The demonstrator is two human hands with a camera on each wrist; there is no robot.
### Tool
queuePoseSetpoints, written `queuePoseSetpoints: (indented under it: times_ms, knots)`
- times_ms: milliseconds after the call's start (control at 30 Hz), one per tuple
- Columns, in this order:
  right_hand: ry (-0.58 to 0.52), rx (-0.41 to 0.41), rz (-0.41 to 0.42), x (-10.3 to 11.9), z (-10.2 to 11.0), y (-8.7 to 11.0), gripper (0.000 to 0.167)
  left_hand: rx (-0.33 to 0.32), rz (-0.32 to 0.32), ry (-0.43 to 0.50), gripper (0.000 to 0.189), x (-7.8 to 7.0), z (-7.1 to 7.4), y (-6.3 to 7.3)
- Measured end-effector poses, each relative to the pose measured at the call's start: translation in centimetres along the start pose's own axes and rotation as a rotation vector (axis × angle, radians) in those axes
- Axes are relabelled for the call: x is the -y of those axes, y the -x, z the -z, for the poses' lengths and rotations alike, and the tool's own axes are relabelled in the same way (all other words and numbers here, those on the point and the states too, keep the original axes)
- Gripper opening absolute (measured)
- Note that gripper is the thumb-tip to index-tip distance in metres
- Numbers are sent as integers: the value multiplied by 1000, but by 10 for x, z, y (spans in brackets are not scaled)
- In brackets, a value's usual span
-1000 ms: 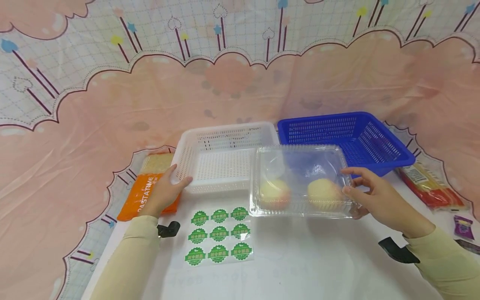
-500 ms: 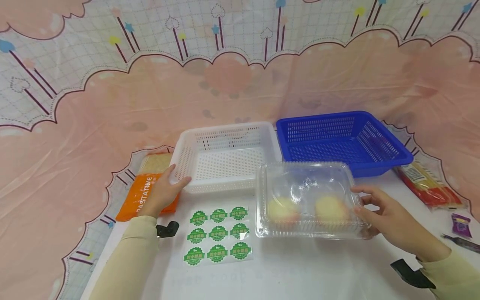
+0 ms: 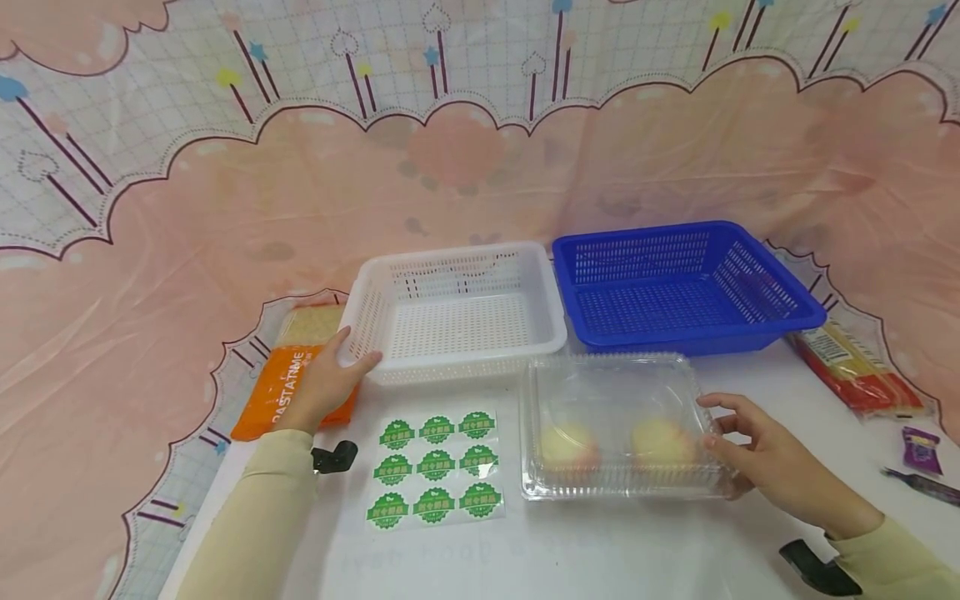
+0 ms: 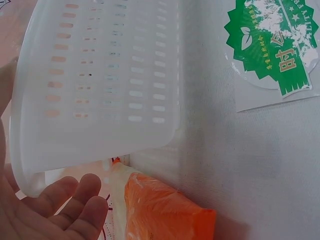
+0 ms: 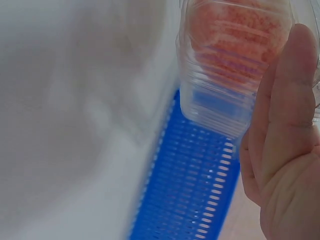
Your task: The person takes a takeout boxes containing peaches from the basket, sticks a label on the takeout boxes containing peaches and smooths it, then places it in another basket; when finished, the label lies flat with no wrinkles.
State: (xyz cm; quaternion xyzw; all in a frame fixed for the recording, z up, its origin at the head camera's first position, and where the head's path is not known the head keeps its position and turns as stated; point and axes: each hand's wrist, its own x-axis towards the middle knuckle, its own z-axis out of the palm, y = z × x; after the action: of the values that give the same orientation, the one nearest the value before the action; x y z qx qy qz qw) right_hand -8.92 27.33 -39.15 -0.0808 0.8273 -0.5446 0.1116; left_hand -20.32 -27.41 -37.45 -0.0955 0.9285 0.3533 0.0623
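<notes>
While the left hand [image 3: 324, 387] grips the white basket [image 3: 468, 362] by its left rim, slotted plastic, the right hand [image 3: 780, 467] pinches the clear box [image 3: 615, 417], ribbed, near-right of the basket. Two roundish fruits [image 3: 663, 442] inside. White tabletop [image 3: 585, 554] spreads nearer than the basket. Box's long axis: left–right.

In the head view, we observe soft light and faint reflections on the clear rectangular plastic container [image 3: 618, 396]. The left wrist view shows glare on the glossy green toothed-edge sticker [image 4: 265, 50]; the right, a blurred blue perforated plastic basket [image 5: 185, 180].
</notes>
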Motion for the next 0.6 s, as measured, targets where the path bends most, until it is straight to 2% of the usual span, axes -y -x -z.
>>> queuePoseSetpoints:
  times_ms: [267, 600]
  knots:
    - [-22, 25, -21, -6, -3, -5, 50, 5, 5, 6, 104, -3, 0, 1]
    - [-40, 53, 8, -10, -3, -20, 52, 14, 9, -4, 105, -6, 0, 2]
